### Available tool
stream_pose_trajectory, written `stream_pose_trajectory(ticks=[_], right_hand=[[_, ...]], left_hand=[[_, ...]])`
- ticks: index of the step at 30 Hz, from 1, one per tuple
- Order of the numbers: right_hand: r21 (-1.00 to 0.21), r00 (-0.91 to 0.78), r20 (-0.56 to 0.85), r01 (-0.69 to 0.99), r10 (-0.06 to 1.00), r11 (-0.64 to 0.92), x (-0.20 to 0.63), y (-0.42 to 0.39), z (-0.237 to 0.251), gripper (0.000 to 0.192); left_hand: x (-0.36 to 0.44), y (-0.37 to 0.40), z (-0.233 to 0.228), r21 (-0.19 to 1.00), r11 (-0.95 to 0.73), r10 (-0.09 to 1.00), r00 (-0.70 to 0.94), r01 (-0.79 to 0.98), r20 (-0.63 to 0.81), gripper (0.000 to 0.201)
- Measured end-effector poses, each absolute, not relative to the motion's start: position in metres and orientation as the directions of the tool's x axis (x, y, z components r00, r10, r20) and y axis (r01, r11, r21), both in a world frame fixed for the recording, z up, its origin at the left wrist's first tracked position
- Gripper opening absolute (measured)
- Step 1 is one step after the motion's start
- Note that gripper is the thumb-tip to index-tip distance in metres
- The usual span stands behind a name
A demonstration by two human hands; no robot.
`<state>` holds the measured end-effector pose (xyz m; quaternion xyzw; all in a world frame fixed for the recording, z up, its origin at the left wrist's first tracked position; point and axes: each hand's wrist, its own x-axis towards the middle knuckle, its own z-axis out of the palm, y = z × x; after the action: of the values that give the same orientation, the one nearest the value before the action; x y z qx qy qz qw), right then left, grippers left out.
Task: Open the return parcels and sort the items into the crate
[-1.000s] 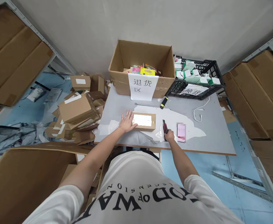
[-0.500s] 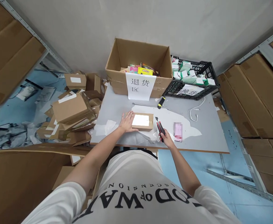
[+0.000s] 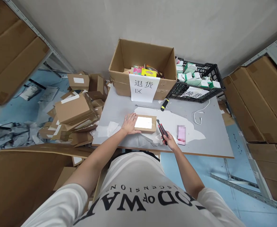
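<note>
Resting the left hand (image 3: 129,123) over the left end of the box (image 3: 145,124), seemingly to steady it on the table (image 3: 217,132). Laying its fingers there fairly straight and slightly apart, with the thumb along the near edge; touching the box and perhaps the border of its white label (image 3: 141,122), but not closing round anything. Leaving most of the label and the whole right end uncovered, probably for the sake of distance between those fingers and the cutter (image 3: 162,131).

Gripping the cutter in the right hand (image 3: 168,140), with fingers closed round the rear of the handle and the front part sticking out beyond them, probably for control of the tip. Pointing that tip forward and slightly left, just beside the right end of the box. Not showing clearly enough for judging any contact there, nor the length of any blade out.

Placing the box near the front edge of the table, likely for easy reach by both hands. Setting the phone (image 3: 181,135) apart, just right of the right hand. Lining up the carton (image 3: 119,82) and the crate (image 3: 214,92) at the back, probably to be out of the way yet within reach. Displaying a paper sign (image 3: 141,90) on the carton, presumably for sorting. Leaving a yellow-black tool (image 3: 164,105) untouched in front of it.
</note>
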<state>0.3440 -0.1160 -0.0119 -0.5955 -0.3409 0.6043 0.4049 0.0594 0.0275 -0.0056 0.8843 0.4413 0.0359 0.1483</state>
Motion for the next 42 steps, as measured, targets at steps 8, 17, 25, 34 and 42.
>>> stream_pose_trajectory(ticks=[8, 17, 25, 34, 42], right_hand=[[-0.875, 0.072, -0.474, 0.072, 0.877, -0.479, 0.352, -0.111, -0.015, 0.052], [-0.862, 0.042, -0.484, 0.152, 0.874, -0.484, 0.358, -0.116, -0.012, 0.055], [-0.858, 0.007, -0.492, 0.165, 0.870, -0.487, 0.362, -0.122, -0.006, 0.051], [-0.838, 0.017, -0.528, 0.154, 0.849, -0.524, 0.361, -0.140, -0.010, 0.049], [-0.852, -0.016, -0.504, 0.174, 0.864, -0.494, 0.358, -0.155, -0.015, 0.045]], left_hand=[[0.061, 0.028, -0.006, 0.400, -0.522, 0.806, 0.589, 0.753, -0.056, 0.115], [0.060, 0.025, -0.012, 0.414, -0.527, 0.814, 0.581, 0.742, -0.006, 0.115], [0.059, 0.026, -0.008, 0.421, -0.518, 0.803, 0.593, 0.744, -0.061, 0.112], [0.059, 0.025, -0.006, 0.424, -0.516, 0.802, 0.594, 0.744, -0.067, 0.112], [0.058, 0.027, -0.009, 0.442, -0.527, 0.797, 0.603, 0.726, -0.040, 0.115]])
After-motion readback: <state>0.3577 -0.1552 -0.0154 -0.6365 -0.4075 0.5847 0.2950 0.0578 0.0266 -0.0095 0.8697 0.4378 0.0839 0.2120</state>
